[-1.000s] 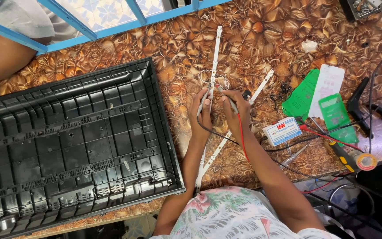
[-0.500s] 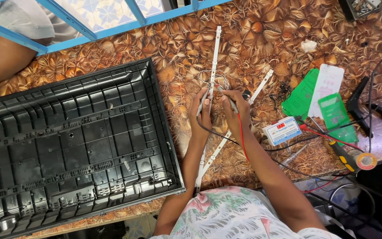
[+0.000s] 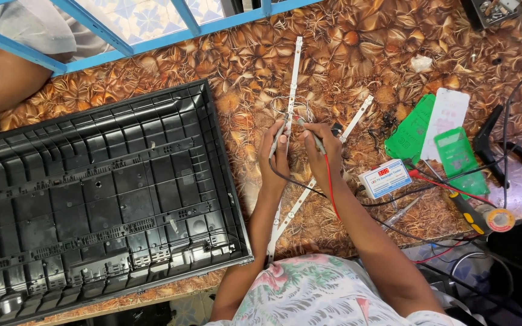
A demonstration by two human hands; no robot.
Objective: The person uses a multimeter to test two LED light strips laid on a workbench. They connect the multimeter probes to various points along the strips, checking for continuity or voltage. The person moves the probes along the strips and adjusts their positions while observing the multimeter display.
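Note:
My left hand (image 3: 275, 154) grips a grey test probe with a black lead, its tip pressed on a long white light strip (image 3: 292, 90) that runs away from me over the patterned table. My right hand (image 3: 321, 145) grips a second probe with a red lead (image 3: 330, 192), its tip on the same strip just right of the first. A second white strip (image 3: 355, 118) lies at an angle and passes under my right hand. Both leads run to a small white tester box (image 3: 385, 178) with a lit red display.
A large black plastic back panel (image 3: 98, 199) fills the left. Green circuit boards (image 3: 458, 154) and a white card (image 3: 447, 115) lie to the right, near a screwdriver (image 3: 467, 210), a solder reel (image 3: 501, 220) and black cables. Another person's arm (image 3: 1, 81) rests at far left.

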